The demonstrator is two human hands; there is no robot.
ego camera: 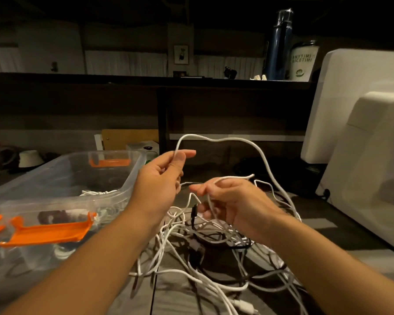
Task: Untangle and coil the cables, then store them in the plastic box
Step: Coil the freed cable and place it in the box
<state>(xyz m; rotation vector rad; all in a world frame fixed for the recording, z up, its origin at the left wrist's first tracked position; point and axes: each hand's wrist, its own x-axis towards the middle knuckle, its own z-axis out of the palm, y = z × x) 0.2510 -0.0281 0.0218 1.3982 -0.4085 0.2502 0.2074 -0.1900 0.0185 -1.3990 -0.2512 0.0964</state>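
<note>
Above the table (173,289), both hands lift 1 white cable (263,156) off the tangle (214,258): left hand (162,176) fingers pinch it, right hand (234,201) fingers curl round it. Light, floppy, snag-prone; grip near ends. Box (132,178) sits left.

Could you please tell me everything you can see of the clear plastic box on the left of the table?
The plastic box is a clear, roughly rectangular tub with rounded corners, standing upright and open on the table's left side. Orange latch handles sit at its near and far ends. Coiled white cables already lie inside, with some darker items that are too blurred to identify. The left hand hovers beside its right rim; whether they touch is unclear.
</note>
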